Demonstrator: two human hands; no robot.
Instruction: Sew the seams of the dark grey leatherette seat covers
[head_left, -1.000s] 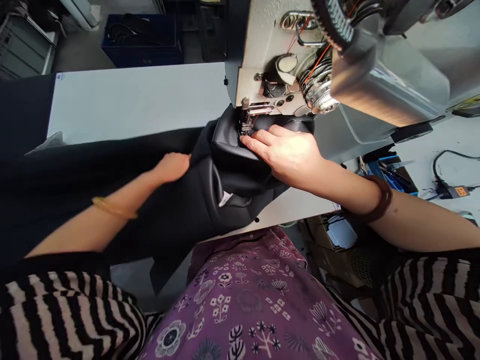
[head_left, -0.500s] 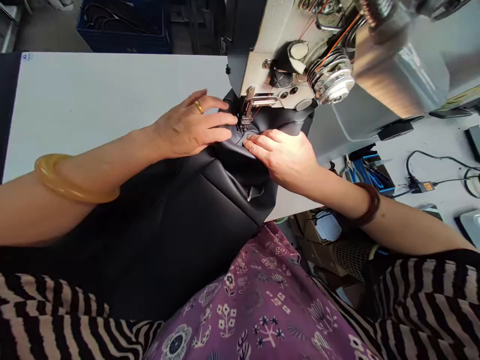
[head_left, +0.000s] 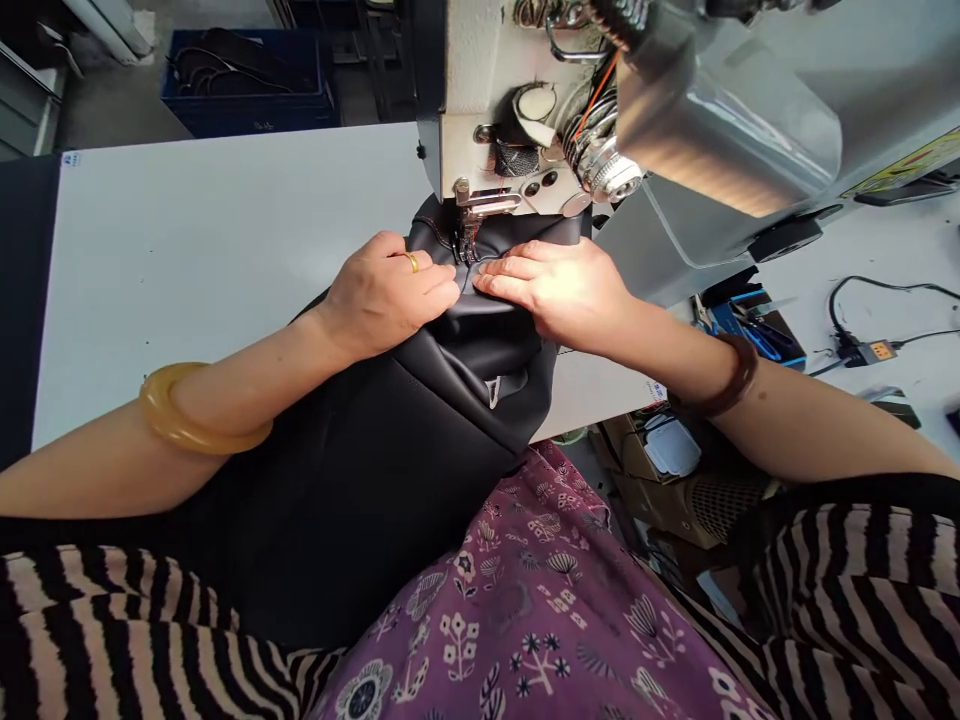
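A large black leather-like piece [head_left: 337, 490] runs from the lap up to the sewing machine [head_left: 469, 75], bunched in folds near the needle. The presser foot [head_left: 466, 240] sits on it, and orange stitching shows just behind and to the left. My left hand [head_left: 394, 292], with a gold ring, has its fingers curled closed on the black piece left of the foot. To the right, my right hand [head_left: 562, 290] lies flat on the material, fingers stretched out and their tips close to the foot. A small pale tag [head_left: 493, 391] shows in a fold below.
The white tabletop [head_left: 225, 200] extends to the left. A blue crate [head_left: 251, 105] with dark pieces stands on the floor behind. At right are a blue tool tray [head_left: 761, 325], a power socket [head_left: 874, 351] with black cables, and cardboard boxes [head_left: 637, 450] lower down.
My left hand's spread fingers have curled closed on the black piece. My right hand stays flat beside the foot. The camera view has shifted, and the stitching by the foot has come into sight.
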